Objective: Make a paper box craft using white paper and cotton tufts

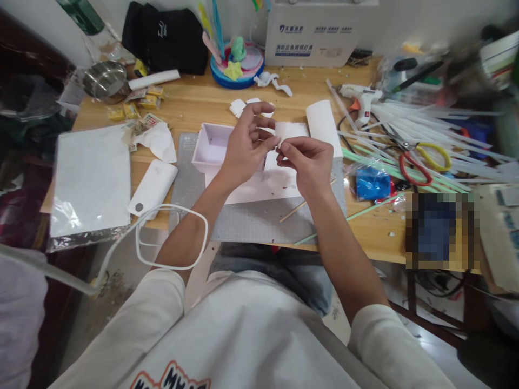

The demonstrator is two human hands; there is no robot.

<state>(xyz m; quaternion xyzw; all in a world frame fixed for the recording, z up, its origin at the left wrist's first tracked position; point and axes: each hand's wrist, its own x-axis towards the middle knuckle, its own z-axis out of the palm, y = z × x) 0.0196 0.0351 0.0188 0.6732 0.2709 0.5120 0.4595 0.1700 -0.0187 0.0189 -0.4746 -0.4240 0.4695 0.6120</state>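
My left hand (248,141) and my right hand (311,162) meet fingertip to fingertip above the work mat. The right thumb and fingers are pinched together on something too small to make out. My left thumb presses in close to them, its upper fingers curved and a little apart; whatever it grips is hidden. Below and left of the hands is an open lilac box (211,146), partly covered by my left hand. A white paper sheet (251,189) with small dark specks lies under them on the grey cutting mat (243,227). A thin wooden stick (292,210) rests near my right wrist.
A white paper roll (322,121) stands behind my right hand. To the right lie scissors (417,162), a glue gun (367,105) and many glue sticks (454,129). A white power bank (154,186) and bagged white sheets (91,181) are on the left. A white looped frame (172,265) crosses my left forearm.
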